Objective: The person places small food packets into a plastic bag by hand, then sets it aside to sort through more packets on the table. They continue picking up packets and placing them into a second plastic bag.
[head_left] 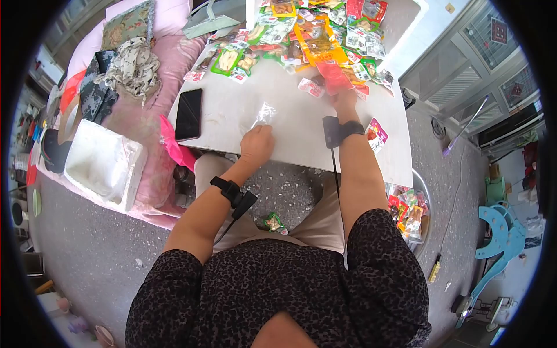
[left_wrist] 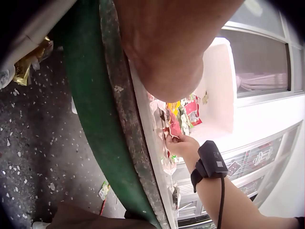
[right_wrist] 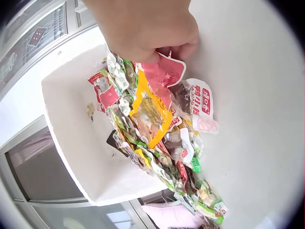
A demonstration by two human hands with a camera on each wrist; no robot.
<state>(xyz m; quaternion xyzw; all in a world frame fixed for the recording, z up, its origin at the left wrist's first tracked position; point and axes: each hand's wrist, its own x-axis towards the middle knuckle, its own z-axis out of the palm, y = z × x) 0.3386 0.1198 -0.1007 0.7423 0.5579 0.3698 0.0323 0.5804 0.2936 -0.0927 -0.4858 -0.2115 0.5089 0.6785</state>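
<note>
The right hand (head_left: 346,100) grips a red packet (head_left: 335,78) at the near edge of the snack packet pile (head_left: 316,40). In the right wrist view this hand (right_wrist: 152,28) pinches the red packet (right_wrist: 162,71), its fingers curled at the packet's edge, beside a white-labelled packet (right_wrist: 202,102). The left hand (head_left: 257,144) rests near the table's front edge, by a clear plastic wrapper (head_left: 265,113); its fingers look curled, and whether they hold the wrapper is hard to tell. In the left wrist view the right hand (left_wrist: 185,145) holds the red packet (left_wrist: 175,128).
A black phone (head_left: 189,114) lies at the table's left. One packet (head_left: 376,135) sits near the right edge. Behind the pile stands a white foam box (right_wrist: 71,119). A basin of packets (head_left: 415,214) is below right, and a foam lid (head_left: 104,162) lies on the pink bedding.
</note>
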